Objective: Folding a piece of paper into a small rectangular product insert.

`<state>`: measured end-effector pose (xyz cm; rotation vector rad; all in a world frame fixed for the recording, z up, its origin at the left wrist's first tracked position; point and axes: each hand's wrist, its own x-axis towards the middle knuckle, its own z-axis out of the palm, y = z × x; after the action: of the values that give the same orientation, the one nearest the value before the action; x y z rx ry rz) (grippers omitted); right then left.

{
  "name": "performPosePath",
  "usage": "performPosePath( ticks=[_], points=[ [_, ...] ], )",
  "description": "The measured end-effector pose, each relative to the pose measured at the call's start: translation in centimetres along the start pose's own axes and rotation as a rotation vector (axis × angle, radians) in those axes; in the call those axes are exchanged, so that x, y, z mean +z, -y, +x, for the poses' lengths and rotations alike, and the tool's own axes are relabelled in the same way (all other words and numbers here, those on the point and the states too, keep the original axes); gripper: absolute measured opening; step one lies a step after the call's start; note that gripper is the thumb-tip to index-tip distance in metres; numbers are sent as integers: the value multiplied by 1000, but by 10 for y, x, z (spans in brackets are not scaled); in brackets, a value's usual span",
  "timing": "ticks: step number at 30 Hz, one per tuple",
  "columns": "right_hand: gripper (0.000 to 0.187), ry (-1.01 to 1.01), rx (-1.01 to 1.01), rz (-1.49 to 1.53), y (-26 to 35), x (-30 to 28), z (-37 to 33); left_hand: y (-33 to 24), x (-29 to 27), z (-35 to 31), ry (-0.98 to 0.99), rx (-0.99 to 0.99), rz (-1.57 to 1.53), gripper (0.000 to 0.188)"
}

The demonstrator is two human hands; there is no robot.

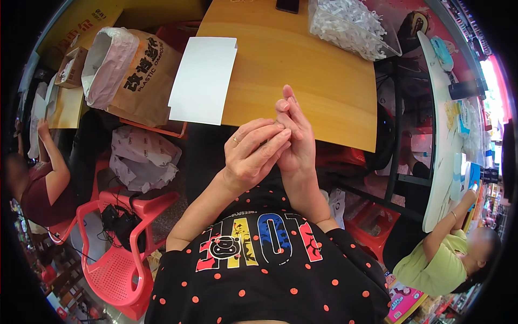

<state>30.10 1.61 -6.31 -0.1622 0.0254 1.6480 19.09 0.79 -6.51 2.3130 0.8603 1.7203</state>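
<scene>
My two hands meet in front of my chest, just over the near edge of the table. My left hand (pixel 253 147), with a ring on one finger, has its fingers bent and pinched together against the fingers of my right hand (pixel 298 137). The right hand is raised with its palm side partly showing. Some of its fingers point up and curl, while others meet the left fingertips. Whatever is pinched between them, if anything, is hidden or too small to make out. Left of the hands a blank white sheet (pixel 204 81) lies on the wooden table (pixel 286 65).
A clear bin (pixel 353 27) of white plastic pieces stands at the table's far right, near a dark phone (pixel 287 5). At left are a large brown paper sack (pixel 145 75) and a red chair (pixel 116 270). Other people sit at both sides, one by a white table (pixel 440 135).
</scene>
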Motion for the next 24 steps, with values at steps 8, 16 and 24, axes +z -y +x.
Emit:
performPosePath(
  ticks=[8,16,24],
  points=[
    [25,-21,-23,-132,-1,-8,3,1,-5,-7,67,5,-23,32],
    [46,385,-587,-2051,10,-11,18,0,-31,-40,130,-149,-102,23],
    [57,924,-713,-2374,-34,-14,39,-1,-74,-87,134,-599,-34,14]
  ],
)
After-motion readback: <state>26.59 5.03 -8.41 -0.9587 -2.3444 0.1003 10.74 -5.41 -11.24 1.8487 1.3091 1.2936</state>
